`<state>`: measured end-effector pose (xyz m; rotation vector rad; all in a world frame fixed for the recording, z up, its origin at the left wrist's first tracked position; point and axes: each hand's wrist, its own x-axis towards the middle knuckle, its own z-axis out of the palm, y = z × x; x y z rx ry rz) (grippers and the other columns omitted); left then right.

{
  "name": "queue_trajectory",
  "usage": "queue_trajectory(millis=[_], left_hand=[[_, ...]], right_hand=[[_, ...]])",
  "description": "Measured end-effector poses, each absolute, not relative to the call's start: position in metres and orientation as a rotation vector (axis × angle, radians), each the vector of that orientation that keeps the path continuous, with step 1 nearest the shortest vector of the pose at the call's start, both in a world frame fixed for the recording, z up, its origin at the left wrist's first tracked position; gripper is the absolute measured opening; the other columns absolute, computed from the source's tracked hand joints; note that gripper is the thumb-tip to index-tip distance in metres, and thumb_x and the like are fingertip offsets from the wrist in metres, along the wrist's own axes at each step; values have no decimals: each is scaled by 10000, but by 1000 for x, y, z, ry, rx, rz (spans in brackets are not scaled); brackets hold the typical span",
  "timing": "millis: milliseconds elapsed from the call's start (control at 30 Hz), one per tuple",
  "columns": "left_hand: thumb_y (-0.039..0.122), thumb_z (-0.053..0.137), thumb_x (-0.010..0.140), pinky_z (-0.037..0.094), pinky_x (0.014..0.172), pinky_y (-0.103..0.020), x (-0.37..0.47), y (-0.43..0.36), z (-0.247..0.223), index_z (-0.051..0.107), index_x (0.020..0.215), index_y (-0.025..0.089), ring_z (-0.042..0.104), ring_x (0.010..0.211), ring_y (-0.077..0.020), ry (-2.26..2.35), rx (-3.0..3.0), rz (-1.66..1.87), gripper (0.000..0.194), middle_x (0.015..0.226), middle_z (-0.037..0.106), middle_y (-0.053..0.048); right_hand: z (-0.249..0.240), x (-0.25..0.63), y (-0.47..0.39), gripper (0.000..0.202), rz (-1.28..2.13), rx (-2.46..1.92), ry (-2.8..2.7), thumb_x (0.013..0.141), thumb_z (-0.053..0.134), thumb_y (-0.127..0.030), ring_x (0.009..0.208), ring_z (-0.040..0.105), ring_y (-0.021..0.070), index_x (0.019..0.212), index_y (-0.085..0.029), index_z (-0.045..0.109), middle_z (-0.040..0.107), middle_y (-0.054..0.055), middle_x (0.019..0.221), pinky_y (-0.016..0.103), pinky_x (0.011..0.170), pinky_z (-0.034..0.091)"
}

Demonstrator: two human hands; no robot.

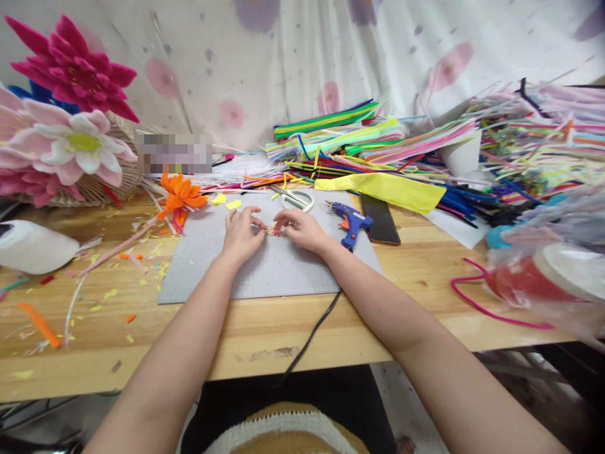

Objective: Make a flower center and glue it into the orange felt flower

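Note:
Between my two hands, a small spiky piece in orange, white and yellow (275, 231) rests at the middle of the grey mat (265, 277). My left hand (242, 233) is beside it on the left, fingers curved and apart, holding nothing. Over on the right side, my right hand (300, 229) has its curled fingertips at the piece's edge; whether they grip it is too small to tell. White-handled scissors (297, 200) lie just beyond my right hand. A blue glue gun (350, 224) lies to the right on the mat.
An orange fuzzy flower (180, 197) is at the mat's back left, near scraps. Behind lie bundled pipe cleaners (331, 120) and a yellow strip (382, 189). A dark phone (380, 217) is beside the glue gun, whose black cord (314, 331) crosses the table's front edge.

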<state>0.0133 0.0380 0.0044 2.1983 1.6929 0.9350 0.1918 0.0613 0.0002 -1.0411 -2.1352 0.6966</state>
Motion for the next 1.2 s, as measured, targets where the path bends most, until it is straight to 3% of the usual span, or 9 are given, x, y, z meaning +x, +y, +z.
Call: queue_trajectory(millis=[267,1200], left_hand=[[177,564,700,195,1076,-422,14,37,3,445,1081,223,571,1045,-205,1725,2222,814,402,821,717,-6],[190,587,687,185,1071,-430,17,40,-1,428,1052,238,572,1034,-211,1715,2178,876,401,823,713,-8]], right_hand=[[-4,192,64,380,695,-1074,-2162,641,412,-24,797,624,135,933,-189,589,727,-5,823,273,754,409],[-2,193,64,412,741,-1089,-2094,622,396,-31,824,615,138,953,-193,581,718,-4,849,266,743,417]])
